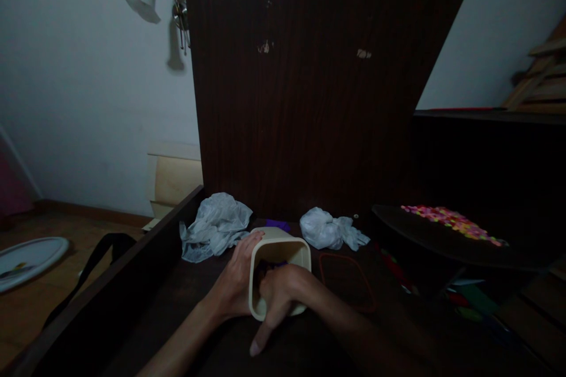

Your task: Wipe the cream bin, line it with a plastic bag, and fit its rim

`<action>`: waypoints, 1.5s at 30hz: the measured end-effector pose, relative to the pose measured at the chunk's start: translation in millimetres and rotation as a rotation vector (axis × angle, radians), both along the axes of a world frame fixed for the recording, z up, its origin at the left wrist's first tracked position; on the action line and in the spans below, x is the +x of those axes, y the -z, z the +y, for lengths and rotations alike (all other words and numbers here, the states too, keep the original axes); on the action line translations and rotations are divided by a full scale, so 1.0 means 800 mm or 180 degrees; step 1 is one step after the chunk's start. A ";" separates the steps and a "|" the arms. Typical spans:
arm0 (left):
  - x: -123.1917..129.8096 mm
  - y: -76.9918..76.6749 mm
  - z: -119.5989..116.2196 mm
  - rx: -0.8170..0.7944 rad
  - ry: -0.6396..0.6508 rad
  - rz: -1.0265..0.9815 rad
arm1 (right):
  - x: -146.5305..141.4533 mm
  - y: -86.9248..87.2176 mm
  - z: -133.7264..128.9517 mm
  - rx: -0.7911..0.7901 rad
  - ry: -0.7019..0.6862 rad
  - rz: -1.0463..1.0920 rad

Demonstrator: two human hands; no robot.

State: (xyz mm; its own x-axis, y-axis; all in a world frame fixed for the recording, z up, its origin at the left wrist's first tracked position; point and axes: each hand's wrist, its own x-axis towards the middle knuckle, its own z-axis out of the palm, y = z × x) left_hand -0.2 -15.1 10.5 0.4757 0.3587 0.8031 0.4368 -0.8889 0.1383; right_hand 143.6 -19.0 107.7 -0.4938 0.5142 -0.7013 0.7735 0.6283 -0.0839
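Observation:
A cream plastic container (305, 250) lies tipped on the dark wooden surface, its mouth facing me. My left hand (239, 274) is wrapped round its left side and grips it. Into the mouth reaches my right hand (280, 288), its thumb sticking out below the rim and its other fingers hidden inside. Something dark purple (279, 263) shows inside by those fingers; whether they hold it is hidden. A purple piece (277, 224) lies behind the container. To the right rests a thin reddish-brown rounded frame (345, 254), perhaps a lid rim.
Crumpled white plastic bags lie at the back left (219, 224) and back centre (322, 228). At right, a dark raised board (411, 232) carries many small bright pieces (455, 224). A tall dark wooden panel (305, 100) stands behind, and a raised edge (132, 253) runs along the left.

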 end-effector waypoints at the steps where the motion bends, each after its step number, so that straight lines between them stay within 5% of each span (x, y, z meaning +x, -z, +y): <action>1: -0.001 0.000 -0.001 -0.0028 0.0009 -0.0016 | -0.002 0.004 0.005 -0.0030 0.0013 0.0026; 8: -0.001 0.002 -0.001 -0.0091 0.0018 -0.0158 | -0.006 0.017 0.014 -0.0213 -0.0097 0.0044; 16: -0.002 0.001 0.000 -0.0068 -0.0017 -0.0149 | 0.003 -0.004 -0.014 -0.0193 -0.0073 0.0495; 21: -0.005 -0.001 0.003 0.0040 -0.0090 -0.0112 | 0.018 0.017 -0.041 0.0556 -0.0252 0.1446; 25: -0.009 -0.004 0.003 -0.0050 -0.0099 -0.0133 | 0.022 0.053 -0.065 0.1583 0.0181 0.1546; 27: -0.010 -0.005 0.002 -0.0101 -0.0093 -0.0120 | 0.030 0.057 -0.076 0.1627 -0.0032 0.1579; 34: -0.009 -0.005 0.003 -0.0118 -0.0042 -0.0044 | 0.076 0.033 -0.097 0.1516 -0.0262 0.1432; 39: -0.005 -0.008 0.002 -0.0057 -0.0076 -0.0028 | 0.065 0.028 -0.100 0.1370 0.0407 0.1097; 45: -0.004 -0.005 0.004 -0.0009 -0.0016 0.0051 | 0.043 -0.009 -0.083 0.0647 0.0353 0.0758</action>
State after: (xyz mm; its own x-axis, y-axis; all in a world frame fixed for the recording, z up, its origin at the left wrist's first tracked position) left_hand -3.3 -12.0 14.5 0.4867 0.3632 0.7944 0.4433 -0.8864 0.1337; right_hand 178.3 -85.0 114.6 -0.5648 0.6915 -0.4504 0.8117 0.5639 -0.1522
